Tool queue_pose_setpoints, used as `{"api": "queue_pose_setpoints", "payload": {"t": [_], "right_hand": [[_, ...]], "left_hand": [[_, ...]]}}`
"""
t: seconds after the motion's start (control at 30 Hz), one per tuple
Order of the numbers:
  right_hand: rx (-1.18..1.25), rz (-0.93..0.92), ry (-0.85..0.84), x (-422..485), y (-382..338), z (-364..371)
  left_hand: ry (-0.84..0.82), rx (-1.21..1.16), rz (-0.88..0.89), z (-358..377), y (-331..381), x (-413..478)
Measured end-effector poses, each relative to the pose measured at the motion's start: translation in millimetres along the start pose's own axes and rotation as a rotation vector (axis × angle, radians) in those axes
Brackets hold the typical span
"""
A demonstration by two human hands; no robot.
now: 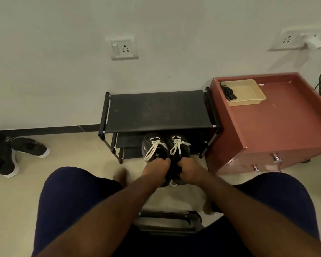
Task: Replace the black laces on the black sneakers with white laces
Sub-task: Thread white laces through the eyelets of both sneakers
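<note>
- The sneakers (183, 151) stand side by side at the front of the rack (156, 108), toes under its top shelf and heels toward the person; I cannot tell whether they rest on a low shelf or the floor
- Both carry white laces (176, 147) tied in bows, so the relacing looks done and this reads as putting the pair away
- The left hand (157, 168) grasps the heel of the left shoe and the right hand (190, 170) the heel of the right one, fingers curled over the collars
- The black laces (228, 92) lie bunched in the tray (252, 102) on the cabinet (276, 127), well apart from the shoes
- Handling: probably light, with soft uppers and a firmer heel (the best place to hold); the loose bow loops could snag on the rack's bars, so a straight slide in seems wise
</note>
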State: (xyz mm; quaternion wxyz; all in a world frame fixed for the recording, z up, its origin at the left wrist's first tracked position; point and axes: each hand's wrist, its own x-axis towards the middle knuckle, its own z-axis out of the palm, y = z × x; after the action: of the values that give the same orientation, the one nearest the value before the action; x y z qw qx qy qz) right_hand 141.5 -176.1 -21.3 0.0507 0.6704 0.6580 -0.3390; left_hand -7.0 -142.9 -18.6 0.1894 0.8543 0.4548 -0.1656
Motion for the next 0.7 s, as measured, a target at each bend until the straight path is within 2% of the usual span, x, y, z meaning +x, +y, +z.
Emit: {"api": "queue_pose_setpoints", "payload": {"t": [0.4, 0.53, 0.7], "right_hand": [[0.029, 0.059, 0.035, 136.1, 29.6, 23.6], [0.106, 0.091, 0.097, 171.1, 35.2, 30.7], [0.197, 0.101, 0.174, 187.8, 44.7, 37.3]], "left_hand": [[0.119, 0.177, 0.074, 43.0, -73.5, 126.1], [0.136, 0.080, 0.092, 47.4, -93.5, 159.2], [0.131, -0.065, 0.004, 52.3, -104.2, 175.2]]}}
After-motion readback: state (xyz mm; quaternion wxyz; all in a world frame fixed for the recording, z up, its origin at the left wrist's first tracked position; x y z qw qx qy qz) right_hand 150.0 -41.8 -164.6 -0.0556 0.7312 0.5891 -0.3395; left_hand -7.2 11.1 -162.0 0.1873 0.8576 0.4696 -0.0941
